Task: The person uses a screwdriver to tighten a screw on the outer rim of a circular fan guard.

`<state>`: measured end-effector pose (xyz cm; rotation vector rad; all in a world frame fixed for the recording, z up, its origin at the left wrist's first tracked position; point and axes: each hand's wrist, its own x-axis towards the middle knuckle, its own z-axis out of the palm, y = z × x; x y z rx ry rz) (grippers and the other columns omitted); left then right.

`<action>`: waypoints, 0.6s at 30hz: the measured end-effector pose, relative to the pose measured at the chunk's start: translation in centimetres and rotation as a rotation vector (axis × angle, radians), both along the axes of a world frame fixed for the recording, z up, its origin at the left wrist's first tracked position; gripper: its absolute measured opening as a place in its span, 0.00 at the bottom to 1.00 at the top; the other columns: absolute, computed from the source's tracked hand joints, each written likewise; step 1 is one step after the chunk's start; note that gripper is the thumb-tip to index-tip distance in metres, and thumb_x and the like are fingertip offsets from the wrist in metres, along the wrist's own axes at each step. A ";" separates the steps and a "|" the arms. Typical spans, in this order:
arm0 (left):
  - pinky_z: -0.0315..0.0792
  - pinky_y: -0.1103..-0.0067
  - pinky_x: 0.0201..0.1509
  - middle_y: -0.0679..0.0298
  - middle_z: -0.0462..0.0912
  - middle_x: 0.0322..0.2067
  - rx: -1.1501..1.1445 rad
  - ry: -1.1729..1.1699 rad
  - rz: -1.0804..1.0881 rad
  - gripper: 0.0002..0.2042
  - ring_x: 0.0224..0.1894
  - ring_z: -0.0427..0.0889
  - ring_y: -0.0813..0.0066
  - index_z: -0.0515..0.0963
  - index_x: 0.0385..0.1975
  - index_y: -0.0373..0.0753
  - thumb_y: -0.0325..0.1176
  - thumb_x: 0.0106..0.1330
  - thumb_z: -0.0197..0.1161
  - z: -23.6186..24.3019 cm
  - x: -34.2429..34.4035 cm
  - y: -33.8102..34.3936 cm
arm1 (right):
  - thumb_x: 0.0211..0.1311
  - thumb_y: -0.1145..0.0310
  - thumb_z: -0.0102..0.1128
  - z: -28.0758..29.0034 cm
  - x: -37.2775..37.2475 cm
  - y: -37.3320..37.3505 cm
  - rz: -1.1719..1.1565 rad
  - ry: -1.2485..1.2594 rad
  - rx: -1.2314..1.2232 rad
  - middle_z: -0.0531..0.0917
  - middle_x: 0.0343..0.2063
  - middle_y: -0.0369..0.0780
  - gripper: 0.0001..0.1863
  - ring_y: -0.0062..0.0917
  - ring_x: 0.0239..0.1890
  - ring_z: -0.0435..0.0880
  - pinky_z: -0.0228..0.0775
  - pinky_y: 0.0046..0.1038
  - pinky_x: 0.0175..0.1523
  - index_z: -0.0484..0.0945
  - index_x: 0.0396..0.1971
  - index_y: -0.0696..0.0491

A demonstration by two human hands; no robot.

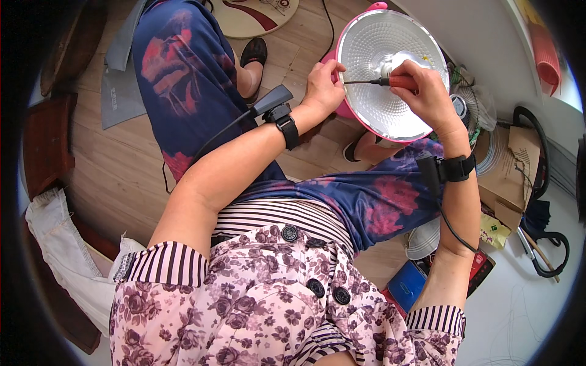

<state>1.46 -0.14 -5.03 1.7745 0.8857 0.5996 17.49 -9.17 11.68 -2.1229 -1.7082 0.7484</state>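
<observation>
1. I see my right hand [427,91] closed around the red handle of a screwdriver [381,80], fingers wrapped over the grip
2. The screwdriver's long axis runs nearly level across the view: handle on the right inside my fist, thin dark shaft pointing left, tip close to the left inner wall of the reflector
3. The tool sits inside a round silver reflector dish [372,36] with a pink rim, part of a lamp-like heater that rests against my knees with its open face turned up toward me
4. My left hand [323,88] clasps the dish's left rim, fingers curled over the edge and thumb near the screwdriver's tip; it is gripping the dish
5. Each wrist carries a black strap with a small dark device and a cable running back along the forearm
6. I am seated, in a blue skirt with red blotches and a floral blouse with striped trim; a black shoe [253,52] shows on the floor above my left knee
7. The floor [116,165] is pale wood planks
8. To my right lie cardboard pieces [513,177], a small wire fan guard [473,100], a blue flat box [406,283] and black loops of cable; a white cloth [58,244] hangs at the left
</observation>
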 end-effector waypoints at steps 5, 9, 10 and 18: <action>0.76 0.78 0.41 0.59 0.76 0.36 -0.062 -0.005 0.010 0.16 0.37 0.80 0.68 0.77 0.39 0.40 0.17 0.50 0.62 -0.3 0.0 0.1 | 0.49 0.77 0.65 0.0 -0.2 0.2 -0.033 0.130 0.061 0.83 0.29 0.47 0.10 0.36 0.33 0.84 0.75 0.30 0.40 0.76 0.32 0.60; 0.74 0.74 0.45 0.58 0.76 0.36 -0.101 -0.021 0.031 0.15 0.39 0.78 0.64 0.77 0.38 0.40 0.18 0.49 0.62 -0.5 0.1 0.1 | 0.49 0.75 0.66 0.0 -0.5 0.6 -0.010 0.073 0.056 0.84 0.27 0.46 0.10 0.34 0.32 0.85 0.75 0.29 0.38 0.77 0.31 0.61; 0.71 0.70 0.49 0.56 0.76 0.35 -0.157 -0.069 0.045 0.15 0.42 0.77 0.59 0.77 0.36 0.40 0.19 0.47 0.62 -0.5 0.2 0.1 | 0.50 0.74 0.66 0.0 -0.5 0.6 -0.015 0.091 0.062 0.84 0.27 0.46 0.10 0.33 0.31 0.85 0.75 0.29 0.37 0.77 0.31 0.61; 0.71 0.72 0.48 0.58 0.77 0.34 -0.207 -0.063 0.063 0.14 0.41 0.77 0.60 0.77 0.35 0.40 0.19 0.47 0.63 -0.8 0.1 0.3 | 0.53 0.64 0.67 0.0 -1.0 0.8 -0.086 -0.064 -0.036 0.83 0.22 0.47 0.13 0.33 0.24 0.83 0.74 0.29 0.32 0.81 0.28 0.61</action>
